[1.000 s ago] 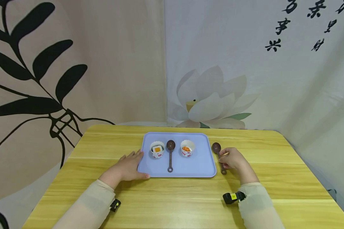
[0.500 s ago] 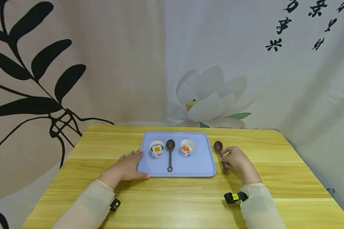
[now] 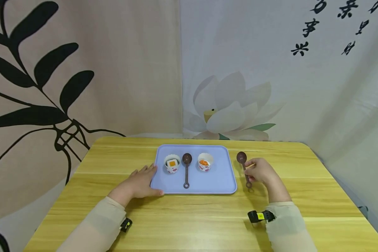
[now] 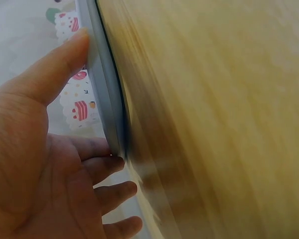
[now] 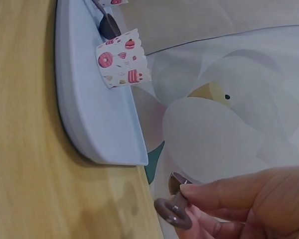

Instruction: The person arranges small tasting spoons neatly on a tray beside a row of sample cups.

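Note:
In the head view my right hand [image 3: 260, 170] pinches the handle of a brown spoon [image 3: 241, 157] between thumb and fingers, just right of the tray. The spoon's ring end [image 5: 173, 214] points at the right wrist camera, clear of the tabletop. My left hand [image 3: 140, 182] lies at the near left corner of a pale blue tray [image 3: 220, 175], its fingers extended and touching the rim. On the tray stand a paper cup with a white and orange piece [image 3: 172, 163], a second brown spoon [image 3: 187, 171], and a paper cup with orange pieces [image 3: 204, 162].
The tray sits near the back of a yellow wood-grain table [image 3: 189, 220]. Behind the table hangs a printed cloth [image 3: 138, 70] with dark leaves, a lotus and lettering. Each wrist wears a small black camera.
My right hand has raised the spoon off the table and shifted it slightly right and away from me. My left hand and the tray have stayed in place.

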### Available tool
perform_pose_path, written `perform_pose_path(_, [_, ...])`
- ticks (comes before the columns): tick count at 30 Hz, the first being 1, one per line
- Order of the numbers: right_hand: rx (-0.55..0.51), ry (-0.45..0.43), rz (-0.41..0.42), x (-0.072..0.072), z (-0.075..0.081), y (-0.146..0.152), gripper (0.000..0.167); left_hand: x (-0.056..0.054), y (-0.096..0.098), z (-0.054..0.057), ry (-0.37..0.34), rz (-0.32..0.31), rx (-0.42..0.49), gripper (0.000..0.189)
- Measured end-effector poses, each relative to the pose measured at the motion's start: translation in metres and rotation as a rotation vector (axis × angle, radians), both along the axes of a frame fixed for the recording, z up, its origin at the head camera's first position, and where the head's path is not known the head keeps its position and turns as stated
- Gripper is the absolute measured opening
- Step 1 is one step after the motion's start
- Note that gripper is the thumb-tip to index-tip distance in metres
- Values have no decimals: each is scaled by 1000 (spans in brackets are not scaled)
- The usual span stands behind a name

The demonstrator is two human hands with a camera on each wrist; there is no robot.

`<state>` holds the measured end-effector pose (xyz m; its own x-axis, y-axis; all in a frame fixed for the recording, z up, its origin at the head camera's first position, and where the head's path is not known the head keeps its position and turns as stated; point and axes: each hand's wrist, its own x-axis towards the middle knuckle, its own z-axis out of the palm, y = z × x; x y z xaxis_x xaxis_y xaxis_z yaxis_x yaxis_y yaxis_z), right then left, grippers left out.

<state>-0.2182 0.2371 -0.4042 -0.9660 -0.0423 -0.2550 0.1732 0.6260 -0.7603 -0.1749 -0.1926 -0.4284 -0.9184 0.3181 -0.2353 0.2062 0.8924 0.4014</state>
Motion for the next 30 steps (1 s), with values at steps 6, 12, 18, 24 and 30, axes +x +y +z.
perform_pose_path(6, [-17,1,-4,3,6,-3,29,-1,0,-1,-2,-3,-6,110])
perform_pose_path(12, [-22,9,-6,3,10,-7,30,0,-1,-2,-1,3,-11,110])
perform_pose_path(18, [-42,16,-6,4,12,-14,29,0,-1,-4,6,2,-12,111])
perform_pose_path(24, [-41,28,1,2,13,-22,29,0,-1,-4,8,2,-17,111])
perform_pose_path(30, [-38,34,14,0,13,-29,28,0,0,-3,5,0,-17,111])
